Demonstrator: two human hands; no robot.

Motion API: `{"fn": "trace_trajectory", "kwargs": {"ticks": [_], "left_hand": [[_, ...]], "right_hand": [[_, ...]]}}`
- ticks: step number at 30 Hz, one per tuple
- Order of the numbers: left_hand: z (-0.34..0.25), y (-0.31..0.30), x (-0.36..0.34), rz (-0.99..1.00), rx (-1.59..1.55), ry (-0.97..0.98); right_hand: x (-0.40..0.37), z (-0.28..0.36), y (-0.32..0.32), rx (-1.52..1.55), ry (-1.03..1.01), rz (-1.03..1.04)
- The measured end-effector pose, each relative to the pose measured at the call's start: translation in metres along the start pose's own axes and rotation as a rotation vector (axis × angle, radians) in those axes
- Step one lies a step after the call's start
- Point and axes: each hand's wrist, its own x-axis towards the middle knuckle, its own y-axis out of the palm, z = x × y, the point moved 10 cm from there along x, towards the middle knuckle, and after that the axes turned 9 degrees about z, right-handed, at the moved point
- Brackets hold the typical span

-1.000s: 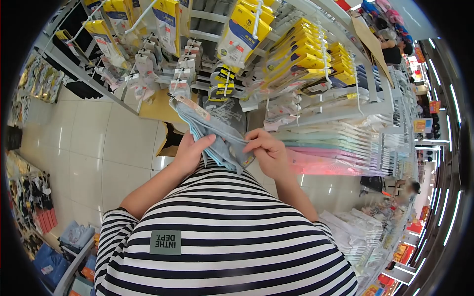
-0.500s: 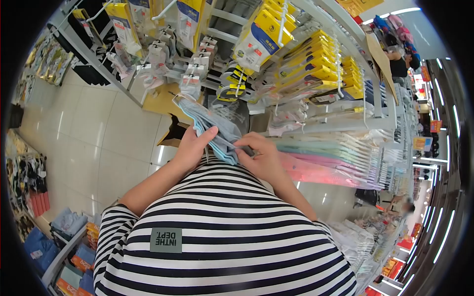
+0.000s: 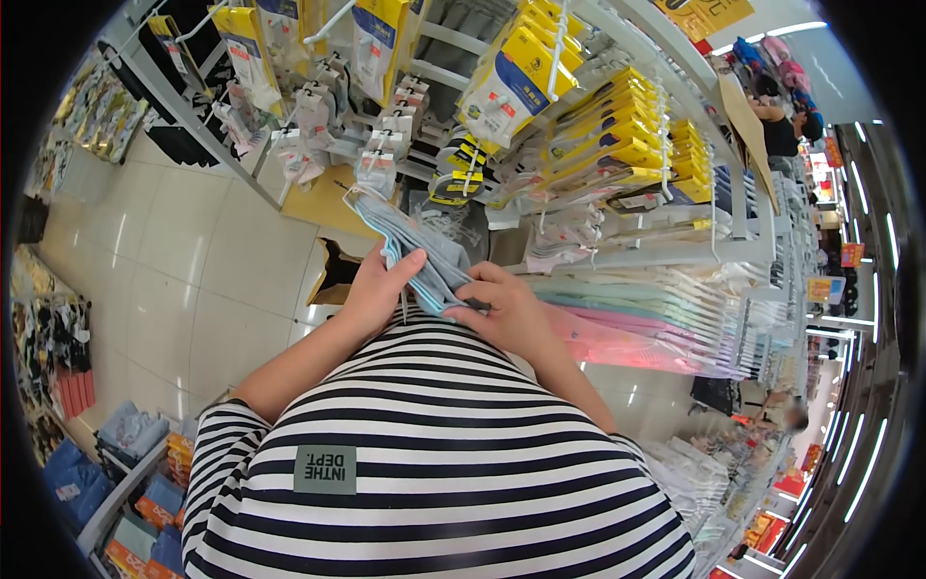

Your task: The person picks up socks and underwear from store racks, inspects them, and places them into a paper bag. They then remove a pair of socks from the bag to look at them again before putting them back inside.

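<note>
While our left grip (image 3: 379, 288) clamped the grey-blue fabric (image 3: 422, 239), our right grip (image 3: 509, 307) pinched its near end; pastel bags (image 3: 622, 326) hung right of the fabric, yellow-topped packs (image 3: 513, 85) beyond it.

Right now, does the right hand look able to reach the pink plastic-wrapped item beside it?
Probably yes: nothing visible blocks the pink item, but the right hand holds folded grey fabric.

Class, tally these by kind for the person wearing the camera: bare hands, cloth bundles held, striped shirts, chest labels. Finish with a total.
Left hand and right hand: 2
Cloth bundle: 1
Striped shirt: 1
Label: 1
Total: 5
</note>
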Motion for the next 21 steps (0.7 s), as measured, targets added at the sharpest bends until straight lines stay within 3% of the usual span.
{"fn": "trace_trajectory", "kwargs": {"ticks": [5,8,14,17,20,21], "left_hand": [[-0.002,0.002,0.001,0.010,0.113,0.009],[-0.003,0.003,0.002,0.025,0.172,0.026],[-0.008,0.014,0.003,0.110,0.121,-0.010],[-0.006,0.008,0.004,0.082,0.117,-0.001],[-0.006,0.000,0.002,0.006,0.212,0.017],[-0.012,0.008,0.000,0.015,0.270,0.006]], "right_hand": [[0.000,-0.008,-0.015,0.178,0.033,0.060],[-0.003,-0.015,-0.028,0.330,0.141,-0.034],[-0.017,-0.009,-0.064,0.059,-0.023,-0.448],[-0.011,-0.006,-0.053,0.138,0.027,-0.329],[0.005,0.028,-0.038,0.040,-0.218,-0.129],[0.008,0.022,-0.033,0.116,-0.177,-0.116]]}}
